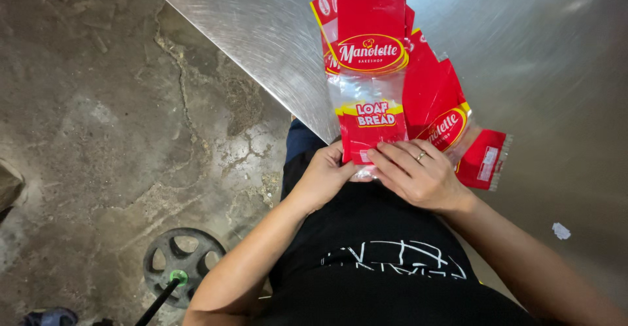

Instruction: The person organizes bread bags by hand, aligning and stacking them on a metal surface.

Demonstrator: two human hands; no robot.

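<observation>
While the top red-and-clear bread bag (pixel 369 71) lies on the stack (pixel 435 113) at the near edge of the steel table (pixel 536 58), the left hand (pixel 325 175) pinches its near end and the right hand (pixel 418 172) rests flat-fingered there, so peeling one layer slowly seems wise.

stack of red-and-clear plastic bread bags (pixel 370 71) on brushed steel table (pixel 543 58), at its near edge | left hand (pixel 324 177) and right hand (pixel 418 175) on stack's near end | dark spoked metal wheel (pixel 182 264) on cracked concrete floor (pixel 98 103), left of table
</observation>
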